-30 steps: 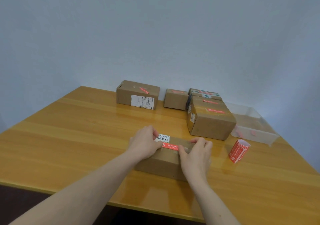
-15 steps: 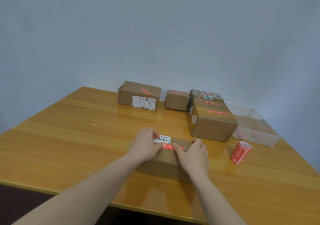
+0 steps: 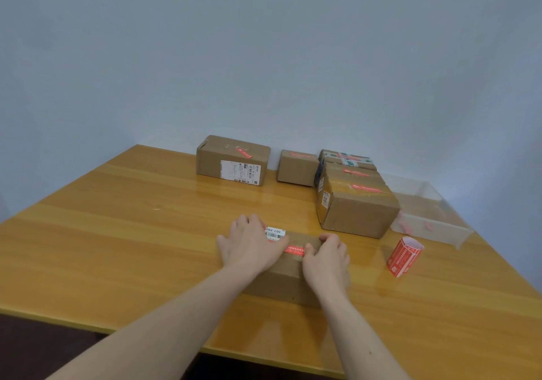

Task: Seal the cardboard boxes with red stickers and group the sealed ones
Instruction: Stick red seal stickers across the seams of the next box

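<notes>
Both hands lie flat on the cardboard box [image 3: 286, 280] near the table's [image 3: 117, 250] front edge: left hand [image 3: 249, 247] spread, right hand [image 3: 327, 259] with fingers pressing the red sticker [image 3: 294, 250] along its top.

I see open counter [image 3: 117, 233] along the left edge; toward the far right corner, sealed boxes [image 3: 356, 203], a clear tray [image 3: 434, 227] and sticker roll [image 3: 404, 256] block passage.

Wall: plain pale blue-grey [image 3: 264, 57], unmarked, meeting the far edge of the tabletop.
Tabletop: glossy honey-yellow wood [image 3: 117, 247], planks running left to right.
Light: soft and even, faint reflections on the varnish.
Below the near edge: dark.
</notes>
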